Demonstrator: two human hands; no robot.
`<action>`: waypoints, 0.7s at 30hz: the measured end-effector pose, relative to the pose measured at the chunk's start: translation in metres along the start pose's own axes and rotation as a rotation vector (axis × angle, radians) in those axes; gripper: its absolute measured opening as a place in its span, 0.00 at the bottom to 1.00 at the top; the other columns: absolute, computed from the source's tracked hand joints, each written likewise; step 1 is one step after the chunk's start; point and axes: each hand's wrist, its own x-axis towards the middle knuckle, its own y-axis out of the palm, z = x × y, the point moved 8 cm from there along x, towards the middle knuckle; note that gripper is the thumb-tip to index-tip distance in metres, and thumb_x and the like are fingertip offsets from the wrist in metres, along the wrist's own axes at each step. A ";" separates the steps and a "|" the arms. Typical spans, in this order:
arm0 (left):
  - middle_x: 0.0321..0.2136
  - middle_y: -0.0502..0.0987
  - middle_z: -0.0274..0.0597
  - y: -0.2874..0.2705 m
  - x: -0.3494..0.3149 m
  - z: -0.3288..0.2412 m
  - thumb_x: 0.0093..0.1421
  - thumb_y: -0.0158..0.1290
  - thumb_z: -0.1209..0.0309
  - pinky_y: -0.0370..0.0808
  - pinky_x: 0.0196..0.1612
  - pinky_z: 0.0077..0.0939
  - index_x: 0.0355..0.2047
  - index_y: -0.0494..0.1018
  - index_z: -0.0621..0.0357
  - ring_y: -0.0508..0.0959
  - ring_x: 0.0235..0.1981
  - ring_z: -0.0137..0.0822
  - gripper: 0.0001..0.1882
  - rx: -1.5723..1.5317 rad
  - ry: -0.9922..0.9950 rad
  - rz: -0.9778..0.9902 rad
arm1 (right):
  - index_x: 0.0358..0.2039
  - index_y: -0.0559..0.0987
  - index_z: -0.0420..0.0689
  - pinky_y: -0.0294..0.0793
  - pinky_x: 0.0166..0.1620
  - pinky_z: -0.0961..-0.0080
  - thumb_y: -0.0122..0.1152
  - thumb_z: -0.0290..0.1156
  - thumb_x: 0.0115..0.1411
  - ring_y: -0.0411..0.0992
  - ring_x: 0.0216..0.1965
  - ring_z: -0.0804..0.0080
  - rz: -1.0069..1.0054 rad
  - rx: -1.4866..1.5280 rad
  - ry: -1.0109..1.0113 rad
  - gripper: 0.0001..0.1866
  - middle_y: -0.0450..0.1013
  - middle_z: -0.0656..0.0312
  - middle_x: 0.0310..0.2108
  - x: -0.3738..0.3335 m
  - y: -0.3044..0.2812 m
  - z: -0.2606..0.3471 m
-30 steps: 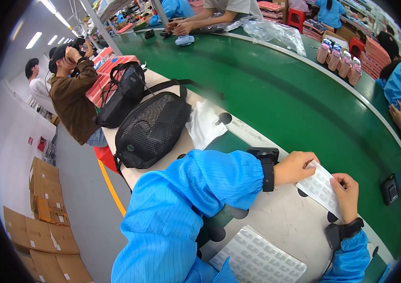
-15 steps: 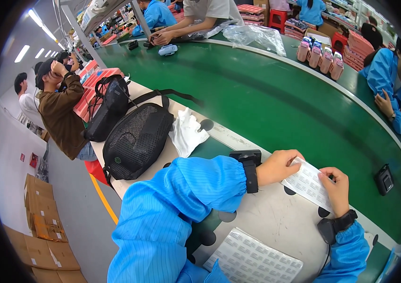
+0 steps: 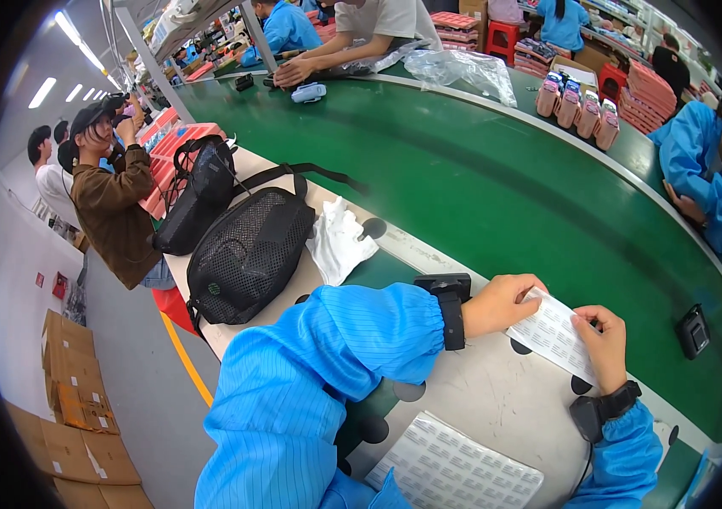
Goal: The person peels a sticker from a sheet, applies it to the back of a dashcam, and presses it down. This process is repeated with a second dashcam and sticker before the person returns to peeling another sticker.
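Between my two hands is a white label sheet (image 3: 554, 334) printed with rows of small grey text. My left hand (image 3: 501, 304) pinches its upper left end between thumb and fingers. With thumb and bent fingers, my right hand (image 3: 604, 339) grips the sheet's right edge. The sheet lies over the light tabletop beside the green conveyor belt (image 3: 463, 204). Closer to my body rests a stack of similar label sheets (image 3: 456, 467), touched by neither hand. Both wrists carry black strapped devices over blue sleeves.
Two black mesh bags (image 3: 250, 254) and a crumpled white cloth (image 3: 340, 242) lie to my left. A black device (image 3: 693, 331) sits on the belt at right. Pink packages (image 3: 577, 109) and clear plastic (image 3: 463, 72) are across the belt, where people in blue work. Cardboard boxes (image 3: 72, 365) line the left wall.
My hands keep hold of the label sheet, with only a slight shift of the right fingers. At far right, a person in blue leans lower; the brown-jacketed person at left turns the head.
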 end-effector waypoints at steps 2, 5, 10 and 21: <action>0.21 0.73 0.40 -0.002 -0.002 -0.001 0.56 0.49 0.72 0.67 0.25 0.19 0.37 0.69 0.64 0.70 0.22 0.23 0.10 0.021 -0.017 0.002 | 0.28 0.77 0.35 0.64 0.28 0.86 0.60 0.24 0.49 0.67 0.24 0.82 0.001 -0.006 -0.001 0.06 0.73 0.63 0.22 0.000 0.001 0.000; 0.22 0.72 0.39 -0.002 -0.002 -0.001 0.56 0.49 0.72 0.67 0.24 0.19 0.38 0.69 0.64 0.70 0.23 0.23 0.10 0.035 -0.022 0.016 | 0.28 0.77 0.36 0.65 0.28 0.85 0.60 0.24 0.49 0.68 0.24 0.82 0.000 -0.014 0.016 0.05 0.73 0.63 0.22 -0.001 0.001 0.000; 0.23 0.72 0.39 -0.001 0.000 -0.005 0.57 0.49 0.72 0.68 0.24 0.19 0.39 0.69 0.64 0.70 0.23 0.22 0.10 0.094 0.029 0.034 | 0.29 0.77 0.37 0.63 0.27 0.84 0.59 0.24 0.50 0.65 0.23 0.84 0.018 -0.017 -0.032 0.06 0.73 0.65 0.22 0.000 -0.002 -0.002; 0.33 0.73 0.34 0.007 0.000 0.003 0.60 0.46 0.74 0.68 0.30 0.13 0.44 0.66 0.64 0.71 0.31 0.20 0.12 -0.144 -0.112 0.064 | 0.29 0.79 0.41 0.70 0.35 0.77 0.60 0.29 0.50 0.71 0.30 0.69 -0.019 -0.027 -0.017 0.07 0.75 0.59 0.28 -0.001 -0.008 -0.003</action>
